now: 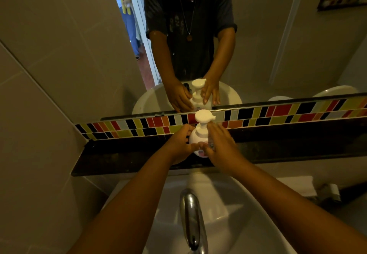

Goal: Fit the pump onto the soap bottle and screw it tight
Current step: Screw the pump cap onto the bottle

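A white soap bottle (195, 141) stands upright on the dark shelf (123, 156) below the mirror. Its white pump (203, 117) sits on the neck, nozzle pointing right. My left hand (181, 144) wraps the bottle's left side, thumb across the front. My right hand (220, 144) lies against the bottle's right side with fingers stretched flat toward the wall and its thumb on the front label. Whether the right hand truly grips is hard to tell. The bottle's lower part is hidden by both hands.
A chrome tap (191, 218) rises over the white basin (238, 214) just below my arms. A coloured tile strip (278, 114) runs behind the shelf. The mirror (258, 45) reflects me, the bottle and another person in a doorway.
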